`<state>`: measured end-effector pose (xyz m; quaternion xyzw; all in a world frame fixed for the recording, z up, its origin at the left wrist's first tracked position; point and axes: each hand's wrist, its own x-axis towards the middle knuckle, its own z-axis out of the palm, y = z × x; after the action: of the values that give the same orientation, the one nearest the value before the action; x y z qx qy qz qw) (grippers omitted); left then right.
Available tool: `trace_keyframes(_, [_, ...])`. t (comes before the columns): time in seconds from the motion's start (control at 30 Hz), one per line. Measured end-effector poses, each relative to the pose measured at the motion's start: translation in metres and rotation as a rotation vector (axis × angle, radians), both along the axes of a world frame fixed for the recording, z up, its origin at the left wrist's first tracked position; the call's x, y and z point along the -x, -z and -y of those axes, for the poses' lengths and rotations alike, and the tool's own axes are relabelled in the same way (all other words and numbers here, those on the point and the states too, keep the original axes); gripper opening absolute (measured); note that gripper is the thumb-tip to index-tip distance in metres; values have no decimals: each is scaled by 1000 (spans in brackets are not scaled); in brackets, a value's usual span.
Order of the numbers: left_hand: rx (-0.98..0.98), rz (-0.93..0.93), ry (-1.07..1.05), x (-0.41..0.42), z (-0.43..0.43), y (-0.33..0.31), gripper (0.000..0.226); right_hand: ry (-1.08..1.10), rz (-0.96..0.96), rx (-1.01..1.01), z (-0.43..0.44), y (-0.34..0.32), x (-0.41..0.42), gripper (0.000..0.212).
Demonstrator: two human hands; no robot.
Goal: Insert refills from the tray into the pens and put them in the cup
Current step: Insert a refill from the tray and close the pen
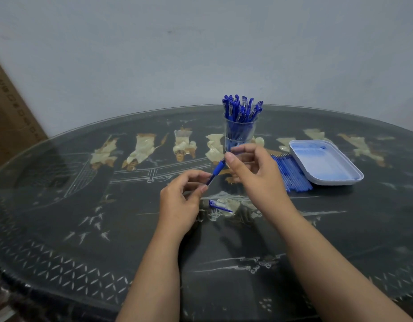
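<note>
The pen (215,172) is held in the air between both hands. The left hand (180,201) pinches its lower end and the right hand (252,168) pinches its upper end, at the blue grip. Its long axis rises from lower left to upper right, pointing toward the cup (240,135) of pens just behind the right hand, which is the nearer one. The cap (218,204) lies on the bench (84,205) just below the hands. Fingers hide both pen ends, so I cannot tell if a refill is inside.
</note>
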<state>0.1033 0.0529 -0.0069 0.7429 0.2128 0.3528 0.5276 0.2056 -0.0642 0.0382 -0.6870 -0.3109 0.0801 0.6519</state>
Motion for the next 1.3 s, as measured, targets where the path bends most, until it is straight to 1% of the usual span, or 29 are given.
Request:
trace_keyframes(0.07, [-6,-2,-1,0,0,0,46,-35,18,-14,1,-2,0,16])
trace_keyframes(0.17, [-14,-5,2,0,0,0,45,25,31,-14,-1,0,0,6])
trace_keyframes(0.23, [-11,-8,4,0,0,0,44,38,6,-18,-1,0,1,16])
trace_keyframes(0.27, [-10,-10,4,0,0,0,44,20,-1,-23,-1,-1,1,17])
trace_keyframes(0.33, [-11,-12,4,0,-1,0,45,-17,20,-26,0,-2,1,13])
trace_keyframes(0.4, [-14,-13,4,-1,0,0,46,8,33,-31,-1,-1,0,4])
trace_keyframes(0.5, [-10,-19,8,0,0,0,45,67,20,-35,-3,2,0,15])
trace_keyframes(0.6, [-4,-20,8,0,-1,0,45,27,10,-72,-3,1,1,11])
trace_keyframes(0.67, [-7,-18,8,0,-1,0,45,13,58,-61,-2,1,0,8])
trace_keyframes(0.9, [-14,-7,-7,-1,-1,1,46,35,21,-60,-4,7,-1,10])
trace_keyframes(0.93, [-4,0,-18,-1,-1,1,46,38,10,-39,-4,10,-3,16])
trace_keyframes(0.97, [11,7,-27,0,-2,0,45,29,23,25,-3,13,-5,21])
trace_keyframes(1.0, [26,15,-33,0,-2,0,44,1,66,143,-2,16,-6,26])
trace_keyframes(1.07, [37,23,-39,0,-2,-1,42,-102,184,445,0,23,-7,37])
trace_keyframes(1.13, [32,22,-43,1,-2,-2,40,-192,325,652,0,30,-7,39])
trace_keyframes(1.17, [32,21,-46,1,-2,-2,39,-220,393,705,-1,33,-6,35])
trace_keyframes(1.23, [42,18,-47,1,-2,-2,38,-230,488,736,-3,35,-4,29])
trace_keyframes(1.3, [55,19,-39,1,-2,-3,38,-158,492,656,-3,32,-4,34])
